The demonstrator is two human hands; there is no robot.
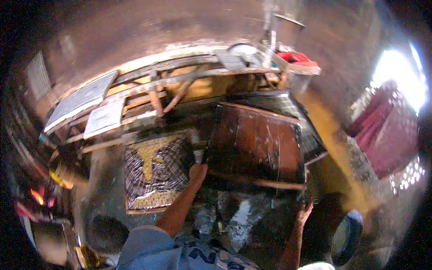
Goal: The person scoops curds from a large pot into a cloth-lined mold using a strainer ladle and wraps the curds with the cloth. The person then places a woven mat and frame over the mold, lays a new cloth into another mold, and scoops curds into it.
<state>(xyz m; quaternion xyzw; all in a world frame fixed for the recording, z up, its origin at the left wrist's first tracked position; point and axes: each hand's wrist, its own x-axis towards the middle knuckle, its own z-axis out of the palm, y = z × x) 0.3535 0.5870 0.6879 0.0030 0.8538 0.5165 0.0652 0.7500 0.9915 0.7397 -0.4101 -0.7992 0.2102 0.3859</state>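
Note:
A dark reddish-brown wooden board (256, 144) with a lighter strip along its near and far edges lies in front of me, tilted over a dark framed panel (312, 130). My left hand (198, 173) is closed on the board's left edge. Beside the board's lower right corner is my right hand (305, 211), its fingers apart and holding nothing that I can make out. To the left of my left hand, a square tray (150, 168) shows a dark woven pattern with a yellowish patch in the middle.
A wooden rack (180, 78) along the wall bears flat grey panels (83, 101). Right of it, a bin (299, 74) holds something red. Flames (37, 197) burn at the far left. A dark red cloth (384, 130) hangs at right; a round container (347, 237) stands lower right.

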